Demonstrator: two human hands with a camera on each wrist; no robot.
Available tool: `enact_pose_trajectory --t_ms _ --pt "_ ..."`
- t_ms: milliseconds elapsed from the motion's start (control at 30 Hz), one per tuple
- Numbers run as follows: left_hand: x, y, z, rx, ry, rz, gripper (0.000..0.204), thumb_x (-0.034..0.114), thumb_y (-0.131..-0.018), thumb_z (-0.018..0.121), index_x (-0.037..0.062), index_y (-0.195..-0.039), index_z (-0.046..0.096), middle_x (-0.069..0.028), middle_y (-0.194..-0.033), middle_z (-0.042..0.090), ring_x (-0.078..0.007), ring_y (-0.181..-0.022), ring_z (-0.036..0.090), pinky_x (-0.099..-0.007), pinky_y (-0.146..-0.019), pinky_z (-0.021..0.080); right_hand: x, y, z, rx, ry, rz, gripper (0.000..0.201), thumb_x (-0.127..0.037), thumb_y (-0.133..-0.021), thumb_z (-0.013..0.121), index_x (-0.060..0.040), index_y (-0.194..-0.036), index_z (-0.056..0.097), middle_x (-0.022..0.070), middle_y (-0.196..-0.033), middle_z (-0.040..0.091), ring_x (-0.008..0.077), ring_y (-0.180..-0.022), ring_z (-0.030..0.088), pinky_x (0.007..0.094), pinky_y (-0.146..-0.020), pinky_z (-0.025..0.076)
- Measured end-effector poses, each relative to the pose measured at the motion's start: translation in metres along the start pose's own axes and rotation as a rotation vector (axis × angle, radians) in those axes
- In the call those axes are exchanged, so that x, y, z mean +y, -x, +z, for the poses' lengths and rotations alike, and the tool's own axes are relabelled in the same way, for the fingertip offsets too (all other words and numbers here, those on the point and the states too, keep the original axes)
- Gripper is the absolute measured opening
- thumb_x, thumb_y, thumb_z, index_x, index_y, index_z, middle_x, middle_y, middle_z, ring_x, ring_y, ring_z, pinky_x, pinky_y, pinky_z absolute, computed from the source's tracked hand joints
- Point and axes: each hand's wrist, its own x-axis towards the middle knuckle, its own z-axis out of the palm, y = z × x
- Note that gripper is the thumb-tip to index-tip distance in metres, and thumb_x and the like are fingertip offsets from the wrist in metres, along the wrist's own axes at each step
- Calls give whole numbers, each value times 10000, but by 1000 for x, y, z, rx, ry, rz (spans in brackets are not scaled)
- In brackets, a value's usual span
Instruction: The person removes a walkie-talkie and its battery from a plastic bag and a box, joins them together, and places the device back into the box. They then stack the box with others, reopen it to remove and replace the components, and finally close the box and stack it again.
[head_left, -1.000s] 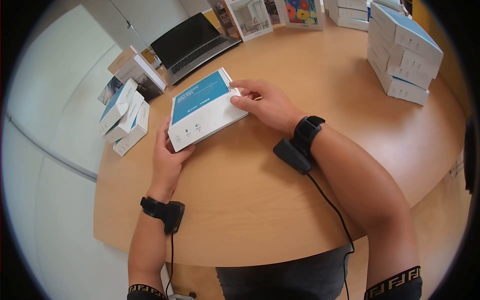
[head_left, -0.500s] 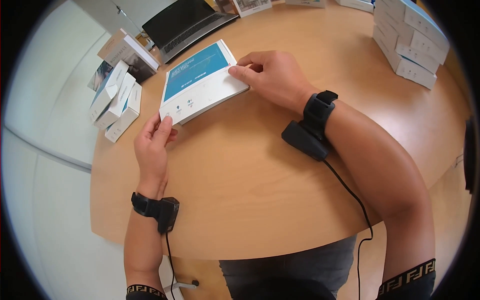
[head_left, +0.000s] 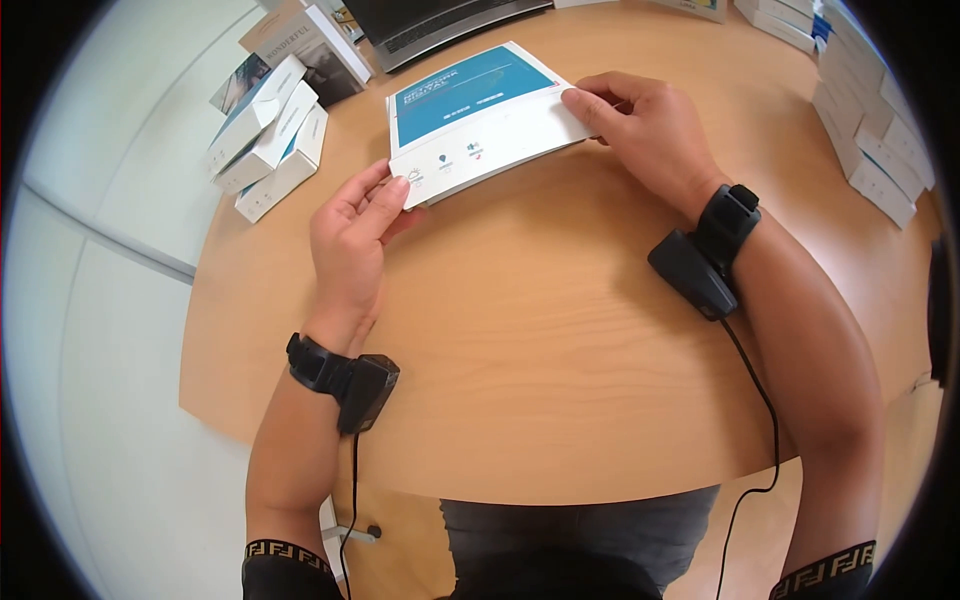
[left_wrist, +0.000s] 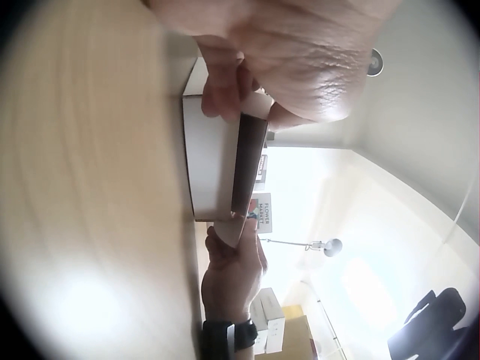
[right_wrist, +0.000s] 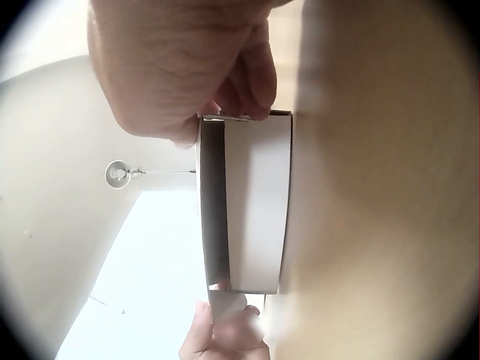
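Note:
A flat white cardboard box (head_left: pixel 500 135) with a blue printed top lies on the table in the head view. Its lid (left_wrist: pixel 253 161) stands slightly raised, with a dark gap showing above the front wall (right_wrist: pixel 259 202) in both wrist views. My left hand (head_left: pixel 352 225) pinches the lid's near left corner, thumb on top and fingers beneath. At the near right corner my right hand (head_left: pixel 650 135) pinches the lid in the same way, its thumb on the printed top. The inside of the box is hidden in the head view.
Three similar boxes (head_left: pixel 275 135) are stacked at the left, beside a standing book (head_left: pixel 310 50). A laptop (head_left: pixel 430 30) sits behind the box. More white boxes (head_left: pixel 870 120) form a stack at the right. Cables (head_left: pixel 755 400) hang from both wrist cameras.
My left hand has shifted from the box's left side to the lid's front corner. The right hand now grips the other front corner, and the lid's front edge has come up. The head view has shifted.

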Motion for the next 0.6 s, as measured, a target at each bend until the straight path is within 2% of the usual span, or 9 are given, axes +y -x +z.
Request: enact_pose_trajectory --t_ms 167,267,433,533,600 --pt "-4 -2 1 -29 24 -5 408 130 -999 598 -104 -1328 543 -162 -1178 684 -203 -983 687 -332 -896 578 6 0 3 83 56 -71 423 -385 -957 639 -13 -1130 738 149 -976 751 253 -870 692 343 -819 539" --pt "-3 -2 0 -19 59 -16 417 134 -1000 594 -100 -1338 529 -165 -1180 682 -217 -967 693 -326 -894 579 8 -1 4 19 -22 -42 445 -403 -971 619 -13 -1156 731 148 -949 750 235 -846 680 343 -805 534" --pt "1 1 -2 -60 108 -72 414 144 -1011 562 -95 -1346 522 -155 -1189 678 -239 -992 692 -260 -849 573 4 0 3 6 -39 16 478 -438 -981 603 -19 -1176 726 136 -903 740 210 -800 657 341 -776 528" --pt "2 -1 -4 -93 264 -96 434 107 -1000 587 -114 -1359 484 -181 -1154 681 -248 -952 713 -249 -811 592 8 -2 2 10 -16 4 509 -475 -983 589 -25 -1177 728 127 -886 734 203 -779 650 337 -756 526" --pt "2 -1 -3 -91 267 -98 424 100 -1002 581 -115 -1354 486 -185 -1156 680 -254 -959 713 -245 -811 591 11 -3 2 10 -16 1 525 -493 -983 582 -28 -1177 729 123 -881 733 203 -773 649 335 -745 525"
